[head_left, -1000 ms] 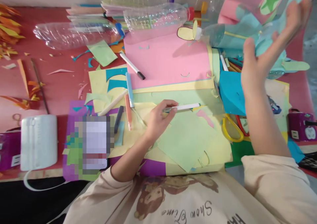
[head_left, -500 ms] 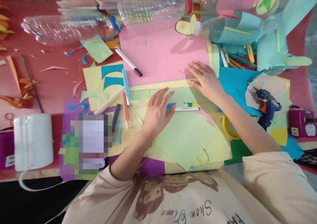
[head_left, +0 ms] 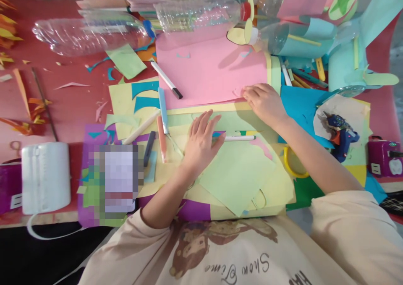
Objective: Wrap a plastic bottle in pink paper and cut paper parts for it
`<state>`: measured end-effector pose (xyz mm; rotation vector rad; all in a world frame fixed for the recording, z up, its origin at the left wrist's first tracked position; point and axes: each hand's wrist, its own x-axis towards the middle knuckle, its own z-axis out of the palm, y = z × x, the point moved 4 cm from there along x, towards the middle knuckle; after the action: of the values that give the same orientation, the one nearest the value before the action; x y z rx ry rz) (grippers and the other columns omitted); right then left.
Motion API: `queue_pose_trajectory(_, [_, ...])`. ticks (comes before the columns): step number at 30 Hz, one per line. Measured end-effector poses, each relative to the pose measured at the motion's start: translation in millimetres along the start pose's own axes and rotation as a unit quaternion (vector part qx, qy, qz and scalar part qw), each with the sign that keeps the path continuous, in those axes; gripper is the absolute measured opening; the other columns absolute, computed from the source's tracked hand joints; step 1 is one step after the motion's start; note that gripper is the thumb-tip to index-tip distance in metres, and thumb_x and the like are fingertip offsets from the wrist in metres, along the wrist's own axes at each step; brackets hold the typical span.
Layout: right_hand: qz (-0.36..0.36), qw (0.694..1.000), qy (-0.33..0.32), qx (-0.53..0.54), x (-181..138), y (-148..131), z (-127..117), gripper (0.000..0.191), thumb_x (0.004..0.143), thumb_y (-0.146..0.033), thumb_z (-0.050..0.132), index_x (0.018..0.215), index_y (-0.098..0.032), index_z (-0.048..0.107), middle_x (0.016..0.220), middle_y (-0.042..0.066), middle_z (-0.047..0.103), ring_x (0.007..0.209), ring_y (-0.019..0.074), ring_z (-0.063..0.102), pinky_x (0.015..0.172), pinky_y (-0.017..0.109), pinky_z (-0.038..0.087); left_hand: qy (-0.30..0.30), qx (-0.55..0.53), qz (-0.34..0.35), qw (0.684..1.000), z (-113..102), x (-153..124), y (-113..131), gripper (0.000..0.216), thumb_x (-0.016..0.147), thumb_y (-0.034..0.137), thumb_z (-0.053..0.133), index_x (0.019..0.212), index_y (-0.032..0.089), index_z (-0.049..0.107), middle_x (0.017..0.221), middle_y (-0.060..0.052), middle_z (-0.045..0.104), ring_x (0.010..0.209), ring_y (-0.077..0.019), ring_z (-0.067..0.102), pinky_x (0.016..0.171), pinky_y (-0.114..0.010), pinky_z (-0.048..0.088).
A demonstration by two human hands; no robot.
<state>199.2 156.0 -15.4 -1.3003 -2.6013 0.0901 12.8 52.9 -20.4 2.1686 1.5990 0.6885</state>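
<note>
My left hand (head_left: 203,140) lies with its fingers spread over the pale green sheet (head_left: 234,180). Its thumb is by a white marker (head_left: 237,138), and the hand overlaps the marker's left end. At the lower right part of the pink paper (head_left: 210,71), my right hand (head_left: 262,102) has its fingers drawn together. The fingertips are at a small curled bit by the paper's lower edge; what they pinch is too small to make out. Another white marker with a black cap (head_left: 166,79) rests on the pink paper's left side.
Clear plastic bottles (head_left: 91,35) line the back. Blue (head_left: 162,108) and orange (head_left: 161,138) pens lie left of my left hand. A glue gun (head_left: 344,142), yellow tape ring (head_left: 296,163) and blue paper (head_left: 297,113) are on the right. A white pouch (head_left: 45,178) stands left.
My right hand has gone from spread fingers to fingers drawn together at the small curled bit on the pink paper. My left hand stays in nearly the same place. The view has shifted slightly.
</note>
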Motion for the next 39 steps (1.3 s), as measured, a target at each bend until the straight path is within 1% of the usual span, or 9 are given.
queue_pose_trajectory(8, [0.094, 0.991, 0.096, 0.029, -10.6, 5.1, -50.7, 0.024, 0.098, -0.024, 0.03, 0.1, -0.02, 0.053, 0.109, 0.013, 0.066, 0.102, 0.025, 0.063, 0.09, 0.042, 0.049, 0.018, -0.033, -0.003, 0.999, -4.5, 1.2, 0.0, 0.04, 0.092, 0.037, 0.049, 0.128, 0.02, 0.048, 0.141, -0.015, 0.05, 0.133, -0.028, 0.044, 0.111, -0.051, 0.035])
queue_pose_trajectory(12, [0.088, 0.986, 0.135, 0.051, -24.2, -5.0, -78.2, 0.024, 0.099, -0.026, 0.029, 0.097, -0.023, 0.053, 0.108, 0.01, 0.067, 0.104, 0.0232, 0.062, 0.092, 0.042, 0.048, 0.034, -0.155, -0.009, 0.987, -9.2, 0.1, 2.2, 0.041, 0.093, 0.038, 0.048, 0.13, 0.022, 0.047, 0.14, -0.014, 0.05, 0.133, -0.026, 0.045, 0.111, -0.049, 0.036])
queue_pose_trajectory(14, [0.062, 0.988, 0.129, 0.062, -31.9, -15.6, -80.2, 0.023, 0.098, -0.024, 0.031, 0.098, -0.023, 0.054, 0.108, 0.009, 0.068, 0.103, 0.0233, 0.063, 0.091, 0.043, 0.049, 0.019, -0.292, -0.026, 0.956, -8.9, -0.4, 1.7, 0.049, 0.091, 0.045, 0.05, 0.135, 0.025, 0.042, 0.143, -0.014, 0.047, 0.132, -0.0257, 0.048, 0.11, -0.046, 0.039])
queue_pose_trajectory(18, [-0.005, 0.992, 0.085, 0.095, -47.3, -42.5, -66.6, 0.02, 0.095, -0.018, 0.038, 0.102, -0.023, 0.056, 0.108, 0.009, 0.07, 0.105, 0.0234, 0.064, 0.092, 0.044, 0.05, -0.075, -0.562, -0.099, 0.817, -1.5, 0.1, 2.2, 0.074, 0.075, 0.069, 0.055, 0.137, 0.03, 0.04, 0.148, -0.013, 0.043, 0.121, -0.0306, 0.058, 0.097, -0.044, 0.052])
queue_pose_trajectory(22, [-0.056, 0.987, 0.112, 0.099, -64.4, -66.4, -56.5, 0.016, 0.092, -0.015, 0.045, 0.102, -0.023, 0.056, 0.112, 0.011, 0.069, 0.109, 0.0239, 0.062, 0.09, 0.043, 0.053, -0.103, -0.628, -0.187, 0.749, 0.2, 2.2, 2.6, 0.075, 0.075, 0.077, 0.043, 0.126, 0.023, 0.051, 0.136, -0.015, 0.056, 0.121, -0.0357, 0.058, 0.09, -0.05, 0.055])
queue_pose_trajectory(25, [-0.125, 0.967, 0.202, 0.09, -78.7, -81.5, -58.3, 0.015, 0.088, -0.015, 0.054, 0.101, -0.022, 0.055, 0.106, 0.011, 0.07, 0.1, 0.0213, 0.065, 0.082, 0.038, 0.056, -0.079, -0.647, -0.25, 0.715, 0.7, 3.6, 0.8, 0.067, 0.083, 0.068, 0.032, 0.12, 0.017, 0.055, 0.121, -0.016, 0.066, 0.115, -0.0353, 0.062, 0.09, -0.054, 0.055])
queue_pose_trajectory(27, [-0.173, 0.96, 0.2, 0.095, -84.1, -89.3, -55.6, 0.014, 0.086, -0.014, 0.056, 0.097, -0.021, 0.057, 0.095, 0.007, 0.071, 0.088, 0.018, 0.066, 0.075, 0.033, 0.057, -0.062, -0.656, -0.29, 0.694, 2.6, 3.7, -0.7, 0.056, 0.086, 0.057, 0.035, 0.115, 0.015, 0.058, 0.115, -0.015, 0.07, 0.108, -0.0329, 0.066, 0.091, -0.053, 0.055])
queue_pose_trajectory(33, [-0.066, 0.995, 0.034, 0.065, -78.1, -81.7, -28.0, 0.022, 0.089, -0.015, 0.052, 0.109, -0.014, 0.062, 0.107, 0.012, 0.07, 0.101, 0.0247, 0.064, 0.085, 0.041, 0.056, -0.083, -0.646, -0.247, 0.717, 4.9, 3.7, 1.1, 0.046, 0.088, 0.044, 0.036, 0.11, 0.015, 0.064, 0.125, -0.013, 0.066, 0.107, -0.0266, 0.067, 0.095, -0.044, 0.054])
queue_pose_trajectory(39, [-0.019, 0.998, 0.003, 0.063, -82.3, -76.3, -16.3, 0.021, 0.092, -0.013, 0.048, 0.099, -0.015, 0.067, 0.089, 0.01, 0.069, 0.086, 0.0236, 0.063, 0.077, 0.04, 0.056, -0.015, -0.605, -0.19, 0.773, -1.1, 2.5, -4.0, 0.043, 0.086, 0.045, 0.038, 0.106, 0.02, 0.066, 0.127, -0.009, 0.065, 0.12, -0.0254, 0.06, 0.103, -0.045, 0.048])
